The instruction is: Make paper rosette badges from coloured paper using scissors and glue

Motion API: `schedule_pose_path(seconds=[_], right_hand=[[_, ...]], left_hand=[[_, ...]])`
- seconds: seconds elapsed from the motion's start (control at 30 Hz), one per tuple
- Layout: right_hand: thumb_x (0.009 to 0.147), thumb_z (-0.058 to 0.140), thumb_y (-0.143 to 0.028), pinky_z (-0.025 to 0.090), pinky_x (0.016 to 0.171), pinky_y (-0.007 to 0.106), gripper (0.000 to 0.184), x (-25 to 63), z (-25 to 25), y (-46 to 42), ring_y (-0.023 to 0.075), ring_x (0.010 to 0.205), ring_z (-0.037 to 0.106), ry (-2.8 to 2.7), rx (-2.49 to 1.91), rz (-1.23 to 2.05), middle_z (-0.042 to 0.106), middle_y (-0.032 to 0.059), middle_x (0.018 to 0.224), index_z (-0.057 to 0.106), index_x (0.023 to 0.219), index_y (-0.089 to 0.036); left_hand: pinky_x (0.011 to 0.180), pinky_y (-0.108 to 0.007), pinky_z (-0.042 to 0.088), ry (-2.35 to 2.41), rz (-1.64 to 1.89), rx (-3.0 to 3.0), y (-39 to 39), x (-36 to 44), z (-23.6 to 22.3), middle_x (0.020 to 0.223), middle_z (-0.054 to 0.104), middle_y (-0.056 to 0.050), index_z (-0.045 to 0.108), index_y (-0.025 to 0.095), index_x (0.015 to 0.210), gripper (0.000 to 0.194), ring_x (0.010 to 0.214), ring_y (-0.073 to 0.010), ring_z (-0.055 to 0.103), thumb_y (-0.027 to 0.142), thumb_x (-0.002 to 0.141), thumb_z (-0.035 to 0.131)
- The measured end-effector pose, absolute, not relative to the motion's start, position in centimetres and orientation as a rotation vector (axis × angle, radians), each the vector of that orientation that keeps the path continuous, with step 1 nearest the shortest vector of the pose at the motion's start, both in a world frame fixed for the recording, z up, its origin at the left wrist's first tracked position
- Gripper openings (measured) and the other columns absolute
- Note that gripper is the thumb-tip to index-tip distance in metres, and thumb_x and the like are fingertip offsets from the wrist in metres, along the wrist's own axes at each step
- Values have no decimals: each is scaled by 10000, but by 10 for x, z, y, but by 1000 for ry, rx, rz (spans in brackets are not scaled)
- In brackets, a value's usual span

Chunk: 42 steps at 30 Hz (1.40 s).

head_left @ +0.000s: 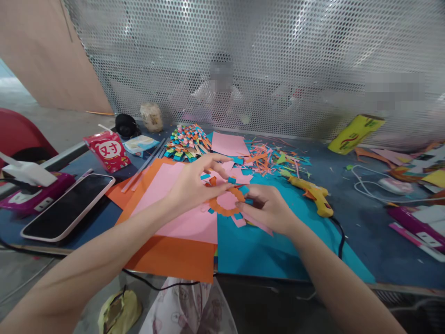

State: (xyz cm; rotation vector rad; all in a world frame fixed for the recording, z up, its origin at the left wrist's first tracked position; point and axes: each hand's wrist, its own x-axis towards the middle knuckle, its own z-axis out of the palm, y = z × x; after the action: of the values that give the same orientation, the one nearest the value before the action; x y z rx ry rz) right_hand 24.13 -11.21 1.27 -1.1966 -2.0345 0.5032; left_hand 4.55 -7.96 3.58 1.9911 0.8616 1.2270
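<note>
Right fingers (pixel 246 208) hold an orange ring (pixel 225 212); the carton (pixel 110 151), a straw (pixel 105 128).

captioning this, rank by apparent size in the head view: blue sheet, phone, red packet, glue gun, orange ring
Blue sheet
Phone
Red packet
Glue gun and orange ring: too alike to rank, the ring being partly covered

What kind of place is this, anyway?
Probably a papercraft workspace, though whether home, classroom or workshop I can't tell: there's a yellow glue gun, a heap of paper scraps, and an orange paper ring being held.
</note>
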Motion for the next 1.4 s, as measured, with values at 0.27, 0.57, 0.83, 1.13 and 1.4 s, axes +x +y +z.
schedule_pose_path(seconds=[0.27,0.57,0.83,1.13,1.4], right_hand=[[753,534,-261,214,434,213,247,240,13,-112,55,456,294,-2093,-1155,466,366,-57,515,420,546,-188],[772,537,-276,258,466,213,231,241,11,-112,69,485,364,-2134,-1177,486,438,-35,554,452,579,-182],[763,535,-250,233,469,217,246,240,9,-110,63,477,323,-2134,-1134,351,374,-56,526,393,570,-192],[758,525,-233,225,468,211,208,242,7,-109,61,467,328,-2131,-1148,326,387,-53,527,429,580,-186],[769,511,-235,215,477,218,247,242,6,-109,66,468,303,-2150,-1117,255,363,-55,520,363,574,-199]], left_hand=[[847,-321,453,916,1225,1982,-76,45,32,803,711,-9,617,196,1052,312,838,-175,658,220,750,689],[926,-343,441,940,1199,1998,-80,46,37,781,713,7,616,214,1076,385,879,-197,659,162,703,696],[867,-330,477,978,1250,1844,-82,49,36,770,718,-4,591,197,1171,516,868,-193,666,132,670,694],[745,-297,493,951,1178,1725,-82,47,39,779,717,-36,495,146,1264,706,805,-192,680,256,632,789],[753,-292,505,967,1239,1885,-76,47,32,722,702,-3,507,142,1207,559,825,-185,692,196,695,724]])
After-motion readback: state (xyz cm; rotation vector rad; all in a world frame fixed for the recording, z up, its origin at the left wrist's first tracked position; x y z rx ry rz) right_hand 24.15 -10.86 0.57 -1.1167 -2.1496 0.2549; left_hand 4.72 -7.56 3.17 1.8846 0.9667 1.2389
